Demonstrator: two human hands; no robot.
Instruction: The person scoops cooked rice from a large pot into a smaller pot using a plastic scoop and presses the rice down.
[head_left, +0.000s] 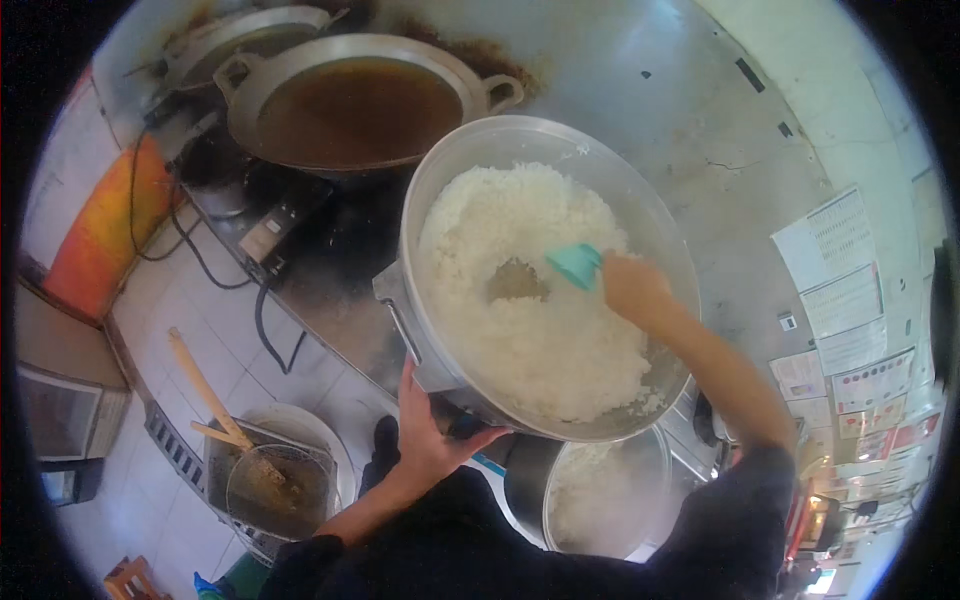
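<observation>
A large metal pot (675, 225) of cooked white rice (517, 360) is tipped towards me, with a bare patch at the middle of the rice. My left hand (431, 435) bears against the pot's lower side near its metal side handle (401, 330), thumb spread along the wall. Inside the pot, my right hand (637, 289) grips a teal scoop (576, 264), slightly blurred, over the rice. Whether the scoop has rice in it is hidden. Below the tipped pot stands a second pot (551, 495), also with white rice, under steam.
A wide wok (480, 82) of brown liquid sits behind the pot, with another wok (180, 67) beyond. Black cables (259, 322) hang off the counter edge. At lower left, a wire-mesh strainer (281, 487) with a wooden handle rests over a container. Printed sheets (825, 240) cover the right wall.
</observation>
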